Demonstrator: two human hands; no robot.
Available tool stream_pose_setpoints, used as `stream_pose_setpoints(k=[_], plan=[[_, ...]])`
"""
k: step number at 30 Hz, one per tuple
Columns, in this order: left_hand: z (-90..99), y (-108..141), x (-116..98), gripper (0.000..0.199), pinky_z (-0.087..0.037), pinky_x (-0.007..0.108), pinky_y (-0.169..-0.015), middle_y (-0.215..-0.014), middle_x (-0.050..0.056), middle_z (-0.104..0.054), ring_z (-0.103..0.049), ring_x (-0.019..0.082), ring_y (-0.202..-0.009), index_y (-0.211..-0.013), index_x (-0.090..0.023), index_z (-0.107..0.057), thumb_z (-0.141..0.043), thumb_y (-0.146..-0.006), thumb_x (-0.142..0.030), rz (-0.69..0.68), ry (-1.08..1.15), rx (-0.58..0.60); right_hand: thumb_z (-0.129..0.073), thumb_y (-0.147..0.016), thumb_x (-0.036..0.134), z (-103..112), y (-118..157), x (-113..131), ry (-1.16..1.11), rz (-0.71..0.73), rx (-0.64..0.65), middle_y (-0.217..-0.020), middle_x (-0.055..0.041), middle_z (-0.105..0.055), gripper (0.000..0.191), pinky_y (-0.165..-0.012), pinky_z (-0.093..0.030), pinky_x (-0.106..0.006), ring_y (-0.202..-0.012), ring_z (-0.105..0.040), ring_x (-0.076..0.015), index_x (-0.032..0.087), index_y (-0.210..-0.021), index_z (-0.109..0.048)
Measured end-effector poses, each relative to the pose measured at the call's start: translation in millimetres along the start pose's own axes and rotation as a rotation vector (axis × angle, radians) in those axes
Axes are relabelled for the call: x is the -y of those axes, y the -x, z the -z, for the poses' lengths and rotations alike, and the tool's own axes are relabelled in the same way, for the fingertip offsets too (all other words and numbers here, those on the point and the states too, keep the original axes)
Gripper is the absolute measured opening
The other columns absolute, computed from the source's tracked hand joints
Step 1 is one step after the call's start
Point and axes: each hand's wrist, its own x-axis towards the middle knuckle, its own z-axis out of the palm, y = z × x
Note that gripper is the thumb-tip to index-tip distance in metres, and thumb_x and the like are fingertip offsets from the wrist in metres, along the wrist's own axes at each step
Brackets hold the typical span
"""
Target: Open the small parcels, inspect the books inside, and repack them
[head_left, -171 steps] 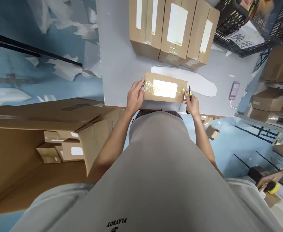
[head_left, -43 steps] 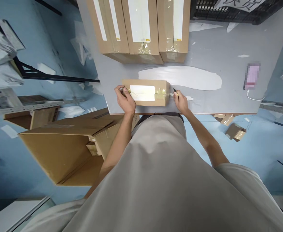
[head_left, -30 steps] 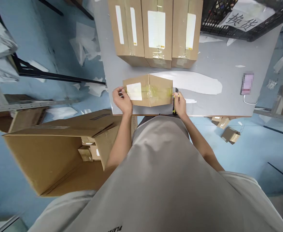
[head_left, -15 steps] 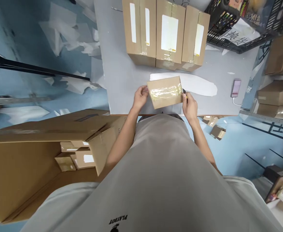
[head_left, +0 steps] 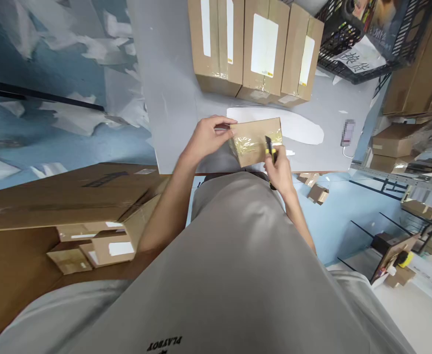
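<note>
A small taped cardboard box [head_left: 253,136] is at the table's front edge, close to my body. My left hand [head_left: 210,136] grips its left end, with thumb and fingers at the upper left corner. In my right hand [head_left: 279,169] is a black and yellow utility knife [head_left: 270,149], its tip over the right part of the box's taped face. Behind the box lies a white paper sheet [head_left: 300,127] on the grey table [head_left: 171,98].
Three taped cartons [head_left: 265,46] with white labels stand at the table's back. A black crate [head_left: 367,73] is at the back right, a phone [head_left: 348,132] with a cable at the right. A large open carton [head_left: 72,196] holding small boxes is at lower left.
The knife has come over the box face, and my right hand has moved off the box's right edge. My left hand now reaches further over the left corner. The view has shifted.
</note>
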Motion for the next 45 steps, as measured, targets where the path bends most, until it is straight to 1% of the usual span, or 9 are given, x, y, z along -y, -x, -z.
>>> stream_pose_setpoints(k=[2,5,11,17,23,28,33,37,45], plan=[[1.6,-1.6,-2.9,0.044,-0.069,0.052,-0.116,-0.128,0.01,-0.083,-0.08,0.031,-0.122,-0.122,-0.022,-0.088,-0.091,-0.091,-0.052,0.009,0.025,0.004,-0.046,-0.118,0.058,-5.7,-1.8,19.5,-0.137,0.002,-0.078,-0.103,-0.0078,-0.078,0.039,-0.083,-0.053,-0.033,-0.087,-0.071,-0.0246,0.024,-0.124,-0.064],[2.2,-1.8,-5.3,0.049,-0.069,0.052,-0.116,-0.127,0.011,-0.084,-0.08,0.033,-0.124,-0.119,-0.022,-0.089,-0.094,-0.088,-0.06,0.018,0.049,0.008,-0.051,-0.119,0.056,-12.3,-6.8,42.5,-0.084,0.059,-0.034,-0.101,-0.0079,-0.08,0.037,-0.086,-0.051,-0.031,-0.09,-0.072,-0.0245,0.024,-0.115,-0.069],[0.7,1.1,0.8,0.05,-0.07,0.053,-0.115,-0.127,0.012,-0.083,-0.079,0.034,-0.125,-0.121,-0.022,-0.089,-0.093,-0.09,-0.062,0.001,0.082,0.019,-0.049,-0.122,0.039,-16.3,-10.1,63.4,0.118,-0.003,0.023,-0.098,-0.0095,-0.082,0.032,-0.083,-0.046,-0.029,-0.089,-0.075,-0.0252,0.023,-0.106,-0.071],[-3.2,2.9,5.3,0.042,-0.07,0.051,-0.112,-0.127,0.01,-0.083,-0.08,0.031,-0.12,-0.124,-0.022,-0.089,-0.089,-0.094,-0.051,-0.012,0.089,0.017,-0.047,-0.124,0.034,-16.0,-2.9,87.7,0.259,-0.101,0.081,-0.107,-0.0127,-0.085,0.03,-0.084,-0.046,-0.029,-0.095,-0.079,-0.0272,0.021,-0.121,-0.074],[-9.9,4.1,7.4,0.032,-0.07,0.048,-0.113,-0.13,0.01,-0.083,-0.081,0.029,-0.122,-0.122,-0.023,-0.089,-0.085,-0.097,-0.041,-0.036,0.079,-0.027,-0.044,-0.124,0.031,-19.4,-10.5,124.4,0.465,-0.275,0.158,-0.117,-0.02,-0.086,0.037,-0.093,-0.054,-0.036,-0.106,-0.081,-0.0331,0.015,-0.144,-0.071],[-23.3,7.9,-0.1,0.022,-0.072,0.043,-0.11,-0.126,0.007,-0.086,-0.082,0.028,-0.12,-0.113,-0.022,-0.09,-0.081,-0.096,-0.032,-0.005,0.041,-0.116,-0.045,-0.124,0.027,-9.6,-11.8,148.6,0.538,-0.344,0.216,-0.124,-0.0224,-0.084,0.037,-0.1,-0.057,-0.039,-0.119,-0.08,-0.0347,0.014,-0.142,-0.074],[-33.7,15.4,-8.0,0.023,-0.073,0.039,-0.107,-0.127,0.007,-0.085,-0.083,0.026,-0.118,-0.114,-0.023,-0.091,-0.083,-0.097,-0.036,0.009,0.046,-0.163,-0.043,-0.122,0.022,-8.9,-10.0,149.2,0.566,-0.351,0.23,-0.125,-0.0224,-0.084,0.038,-0.1,-0.059,-0.039,-0.12,-0.08,-0.0338,0.013,-0.135,-0.078],[-33.6,16.2,-7.1,0.023,-0.073,0.038,-0.106,-0.125,0.008,-0.085,-0.082,0.026,-0.119,-0.113,-0.023,-0.091,-0.083,-0.099,-0.04,0.014,0.04,-0.183,-0.043,-0.125,0.029,-15.5,-10.1,144.8,0.556,-0.339,0.223,-0.126,-0.022,-0.084,0.041,-0.103,-0.059,-0.038,-0.121,-0.08,-0.0328,0.013,-0.142,-0.076],[-34.0,18.6,-4.5,0.024,-0.074,0.038,-0.104,-0.129,0.009,-0.084,-0.081,0.027,-0.122,-0.116,-0.023,-0.09,-0.081,-0.101,-0.039,0.01,0.022,-0.185,-0.046,-0.124,0.028,-18.3,-2.7,137.2,0.57,-0.353,0.242,-0.126,-0.0216,-0.085,0.038,-0.1,-0.062,-0.038,-0.12,-0.083,-0.0325,0.015,-0.141,-0.077]])
